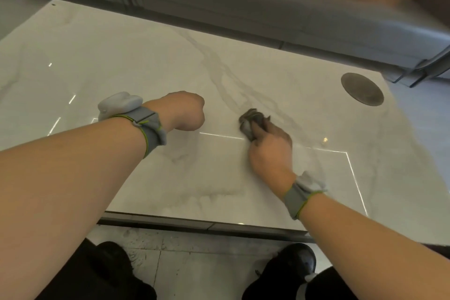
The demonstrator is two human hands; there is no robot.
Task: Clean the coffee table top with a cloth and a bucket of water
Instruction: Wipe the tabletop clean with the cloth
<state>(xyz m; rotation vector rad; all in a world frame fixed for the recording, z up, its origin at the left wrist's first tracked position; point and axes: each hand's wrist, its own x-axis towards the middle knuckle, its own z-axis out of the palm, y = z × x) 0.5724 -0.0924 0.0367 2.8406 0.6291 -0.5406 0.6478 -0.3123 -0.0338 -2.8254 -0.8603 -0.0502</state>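
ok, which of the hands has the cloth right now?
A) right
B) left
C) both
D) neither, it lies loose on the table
A: the right hand grips the dark bunched cloth against the marble coffee table top, while the left hand is a fist resting on the surface away from the cloth, holding nothing visible.

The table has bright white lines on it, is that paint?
Head view: no, they look like glare, ceiling lights mirrored in the glossy coffee table; the lines run between the left hand and the right hand gripping the cloth; wide-angle lens bends edges.
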